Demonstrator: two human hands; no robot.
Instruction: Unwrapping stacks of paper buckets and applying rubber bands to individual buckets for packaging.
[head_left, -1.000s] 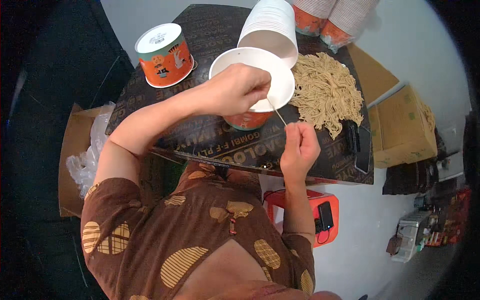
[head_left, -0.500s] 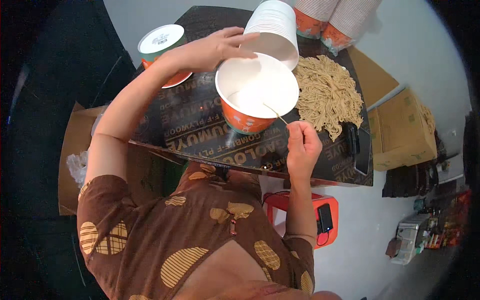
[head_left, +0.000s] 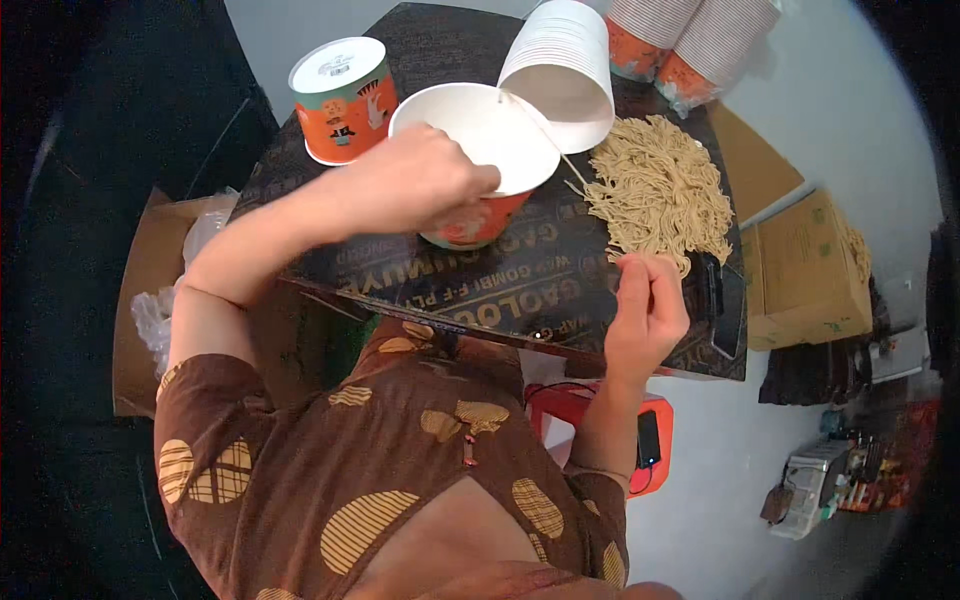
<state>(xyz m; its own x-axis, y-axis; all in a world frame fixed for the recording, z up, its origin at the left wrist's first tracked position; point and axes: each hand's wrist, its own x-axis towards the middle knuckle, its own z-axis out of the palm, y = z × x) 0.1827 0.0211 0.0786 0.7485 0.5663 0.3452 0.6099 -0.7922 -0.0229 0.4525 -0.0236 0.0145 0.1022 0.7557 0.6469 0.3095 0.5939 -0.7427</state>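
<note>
A round white-lined paper bucket (head_left: 530,160) with an orange printed outside stands near the table's front, its mouth tipped toward me. My left hand (head_left: 425,185) reaches across its near left rim, closed, fingers curled at the wall and partly hidden. A thin beige string (head_left: 545,130) hangs from the far rim over the right side toward the tan pile of strings (head_left: 660,190). Right of the bucket, in front of that pile, my right hand (head_left: 645,315) is raised with thumb and fingers pinched together; what lies between them is too small to make out.
A lidded orange and green bucket (head_left: 345,105) stands at the back left. Nested white buckets (head_left: 565,75) lie behind the near one, with wrapped stacks (head_left: 690,50) at the back right. A black phone-like object (head_left: 728,310) lies at the right edge. Cardboard boxes (head_left: 815,270) flank the table.
My left hand has come down from behind the bucket to its near left rim. The bucket has shifted left. My right hand has moved right and closer to me; the string now lies across the far rim.
</note>
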